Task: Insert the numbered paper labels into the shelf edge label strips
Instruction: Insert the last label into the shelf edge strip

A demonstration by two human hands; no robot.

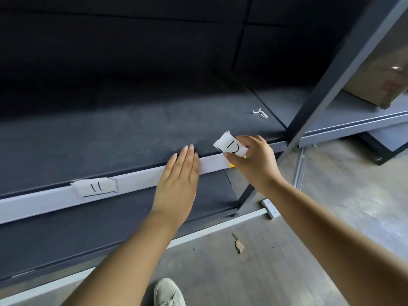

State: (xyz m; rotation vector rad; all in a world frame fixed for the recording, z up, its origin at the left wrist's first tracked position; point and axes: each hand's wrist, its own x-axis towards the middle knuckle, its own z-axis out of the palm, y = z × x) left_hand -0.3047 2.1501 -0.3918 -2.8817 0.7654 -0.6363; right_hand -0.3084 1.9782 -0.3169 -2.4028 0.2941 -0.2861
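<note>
A dark grey metal shelf [123,133] fills the frame. At centre, the flat left hand [178,173] is pressed on the pale shelf-edge label strip [136,180]. The torn white paper label marked 12 [229,145] is pinched by the right hand [254,162] above the strip's end; it could be crumpled against the lip. A label marked 11 [96,186] is seated at lower left.

Head view: labelling the front edge of a dark shelf.

Left hand [178,173] lies flat, fingers straight, pressing on the white label strip [136,181] along the shelf [132,133] edge. Right hand [254,161] pinches a curled paper label marked "12" [230,145] at the strip's right end, beside the grey upright post [326,85]. Label marked "11" [97,187] sits in the strip to the left. A cardboard scrap [239,245] lies on the floor [287,250]; a shoe [169,293] shows at bottom edge.
</note>
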